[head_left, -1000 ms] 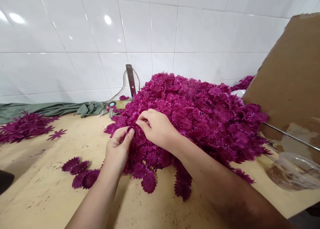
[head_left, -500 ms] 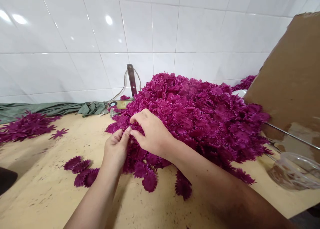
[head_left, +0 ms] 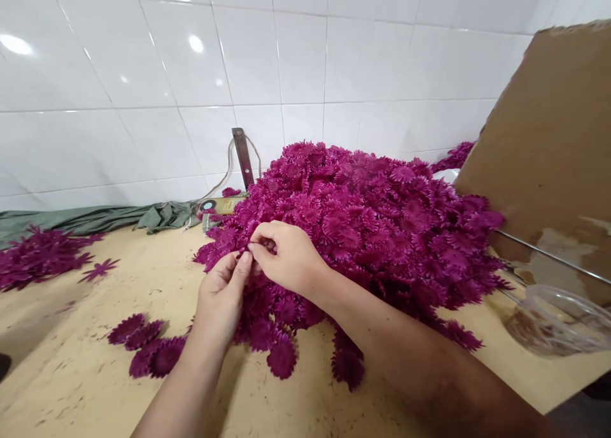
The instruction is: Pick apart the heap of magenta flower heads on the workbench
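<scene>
A big heap of magenta fabric flower heads [head_left: 372,228] lies on a pale wooden table [head_left: 86,361] against the tiled wall. My left hand [head_left: 219,298] and my right hand [head_left: 286,256] meet at the heap's front left edge. The fingertips of both are pinched together on a small magenta flower piece [head_left: 249,252], which is mostly hidden by the fingers. Both forearms come in from the bottom of the view.
A few loose flower heads [head_left: 147,349] lie near my left wrist. A flatter pile of star-shaped magenta petals [head_left: 38,260] sits far left, by a green cloth [head_left: 95,218]. A cardboard sheet [head_left: 548,139] leans at right above a clear plastic container [head_left: 558,323].
My right hand has curled its fingers down and closed its pinch against my left fingertips. The view has shifted slightly right and down.
</scene>
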### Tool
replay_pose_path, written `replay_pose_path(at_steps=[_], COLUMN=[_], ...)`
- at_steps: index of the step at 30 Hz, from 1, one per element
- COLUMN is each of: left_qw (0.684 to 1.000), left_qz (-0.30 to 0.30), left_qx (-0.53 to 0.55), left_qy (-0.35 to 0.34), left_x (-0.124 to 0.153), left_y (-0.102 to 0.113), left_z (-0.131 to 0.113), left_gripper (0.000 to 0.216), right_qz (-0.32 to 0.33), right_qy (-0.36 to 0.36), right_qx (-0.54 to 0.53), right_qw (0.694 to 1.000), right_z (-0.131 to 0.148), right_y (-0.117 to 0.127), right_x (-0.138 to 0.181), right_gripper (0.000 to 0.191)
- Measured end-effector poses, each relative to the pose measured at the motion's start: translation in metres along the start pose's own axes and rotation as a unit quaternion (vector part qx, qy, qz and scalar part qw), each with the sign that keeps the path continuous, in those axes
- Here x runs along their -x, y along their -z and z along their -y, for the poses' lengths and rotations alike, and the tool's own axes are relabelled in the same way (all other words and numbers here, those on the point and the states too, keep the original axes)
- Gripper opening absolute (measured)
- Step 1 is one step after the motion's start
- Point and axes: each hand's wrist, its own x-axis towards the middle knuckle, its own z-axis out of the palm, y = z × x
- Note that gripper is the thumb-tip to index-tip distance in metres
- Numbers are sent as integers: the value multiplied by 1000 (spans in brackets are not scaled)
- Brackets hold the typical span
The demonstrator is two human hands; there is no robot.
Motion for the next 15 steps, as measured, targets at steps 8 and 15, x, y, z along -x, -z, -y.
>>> replay_pose_path(at_steps=[8, 15], left_qw=[999, 997], left_qz=[18, -51], left_qx=[-23, 53], left_qy=[-24, 29], left_x=[3, 0], left_y=[0, -2], left_z=[2, 3], left_gripper=[32, 35], right_qz=[-155, -231], right_qy=[-108, -135], right_qx=[-8, 100], right_qw=[982, 958], right_z=[-14, -39], right_y=[35, 86], right_x=[-14, -21], right_gripper=[13, 30])
